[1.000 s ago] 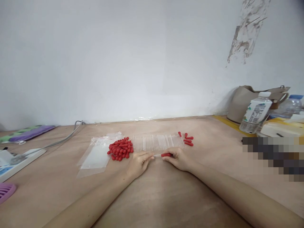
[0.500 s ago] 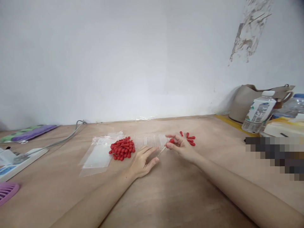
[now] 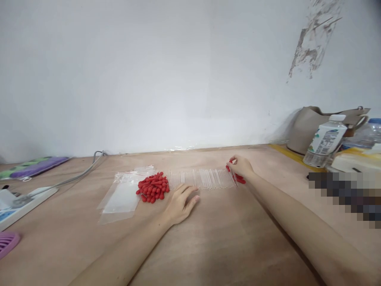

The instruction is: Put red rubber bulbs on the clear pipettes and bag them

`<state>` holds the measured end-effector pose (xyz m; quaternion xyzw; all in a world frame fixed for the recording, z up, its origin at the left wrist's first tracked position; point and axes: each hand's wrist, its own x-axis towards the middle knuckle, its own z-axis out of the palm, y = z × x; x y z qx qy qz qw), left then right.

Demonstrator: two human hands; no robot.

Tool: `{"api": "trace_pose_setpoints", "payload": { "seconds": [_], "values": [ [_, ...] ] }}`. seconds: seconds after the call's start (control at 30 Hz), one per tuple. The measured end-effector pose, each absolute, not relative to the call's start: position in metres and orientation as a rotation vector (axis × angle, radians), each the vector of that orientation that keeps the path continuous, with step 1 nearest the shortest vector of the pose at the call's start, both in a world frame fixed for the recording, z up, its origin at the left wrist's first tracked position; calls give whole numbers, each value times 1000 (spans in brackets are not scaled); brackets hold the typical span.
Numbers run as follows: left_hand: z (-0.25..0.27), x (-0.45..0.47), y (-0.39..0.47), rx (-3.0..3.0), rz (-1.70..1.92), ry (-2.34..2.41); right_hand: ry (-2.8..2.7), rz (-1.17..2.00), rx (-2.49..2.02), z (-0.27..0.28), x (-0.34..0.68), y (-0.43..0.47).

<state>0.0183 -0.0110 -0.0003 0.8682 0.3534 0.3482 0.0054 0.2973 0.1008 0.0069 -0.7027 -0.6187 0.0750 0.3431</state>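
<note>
My left hand (image 3: 180, 203) lies near the front of a row of clear glass tubes (image 3: 212, 178), holding nothing, with its fingers apart. A pile of red rubber bulbs (image 3: 152, 187) sits just to its left. At the row's right end, my right hand (image 3: 240, 166) pinches a dropper (image 3: 234, 177), a clear tube whose red bulb is partly behind the fingertips. The tube slants down toward the front. Several red bulbs (image 3: 241, 181) lie under and beside this hand, partly hidden by it.
Clear plastic bags (image 3: 119, 197) lie left of the bulb pile. A power strip (image 3: 32, 204) with a grey cable and a purple-green pouch (image 3: 41, 167) are at the left. A plastic bottle (image 3: 325, 141) and a beige bag (image 3: 300, 129) stand at the right, by the wall.
My right hand has moved right and slightly back with the dropper, from the middle of the tube row to the small group of red bulbs. My left hand has barely moved.
</note>
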Motion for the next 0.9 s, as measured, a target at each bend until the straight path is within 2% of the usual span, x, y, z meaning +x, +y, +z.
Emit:
{"api": "trace_pose_setpoints", "payload": {
  "seconds": [0.33, 0.57, 0.73, 0.9],
  "values": [
    [1, 18, -11, 2730, 1021, 1169, -1592, 153, -1874, 0, 313, 104],
    [0, 19, -11, 2725, 1012, 1186, -1589, 369, -1871, -7, 348, 95],
    [0, 20, -12, 2732, 1024, 1262, -1653, 672, -1677, -15, 358, 89],
    [0, 20, -11, 2702, 1069, 1397, -1614, 684, -1711, -11, 359, 84]
  ]
}}
